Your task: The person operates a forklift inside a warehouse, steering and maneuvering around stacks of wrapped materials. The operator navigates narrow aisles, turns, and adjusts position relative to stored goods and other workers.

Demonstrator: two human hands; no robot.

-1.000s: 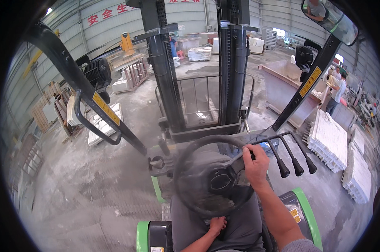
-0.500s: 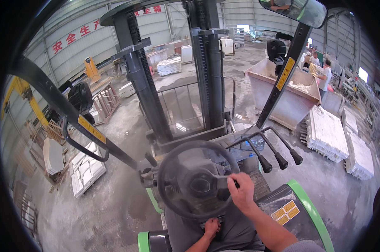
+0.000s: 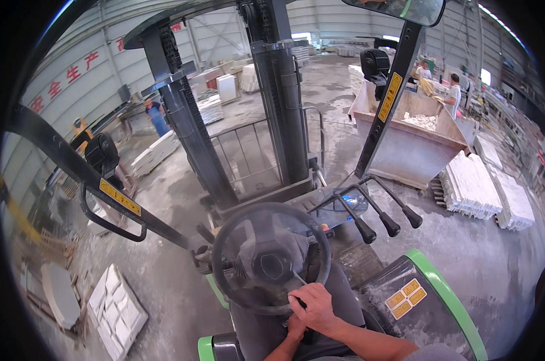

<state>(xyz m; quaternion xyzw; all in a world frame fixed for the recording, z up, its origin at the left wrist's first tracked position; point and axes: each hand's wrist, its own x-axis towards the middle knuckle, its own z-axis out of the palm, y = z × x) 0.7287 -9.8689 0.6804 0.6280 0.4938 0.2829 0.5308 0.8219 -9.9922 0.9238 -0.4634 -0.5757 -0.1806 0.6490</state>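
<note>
I sit at a forklift's dark steering wheel (image 3: 271, 209), seen from above. My right hand (image 3: 314, 307) is closed around the black spinner knob (image 3: 301, 302) at the wheel's lower right. Just below it, over my lap, lies my left hand (image 3: 296, 329); its fingers are largely hidden behind the right hand, so I cannot tell what they do. Right of the wheel stand three black-knobbed control levers (image 3: 388, 224), with neither hand on them. Beyond the wheel rises the dark lifting mast (image 3: 280, 114).
A large metal bin (image 3: 405, 153) with white rubble stands ahead right, with people (image 3: 453, 96) behind it. Stacked white slabs (image 3: 472, 185) lie to the right. On the left are a pallet of broken white pieces (image 3: 117, 313) and a person in blue (image 3: 157, 117) beyond more slabs.
My right hand has swung the knob clockwise, from the wheel's right side down toward its bottom, close to my left hand. The surroundings have shifted in view, and a person in blue now shows at left.
</note>
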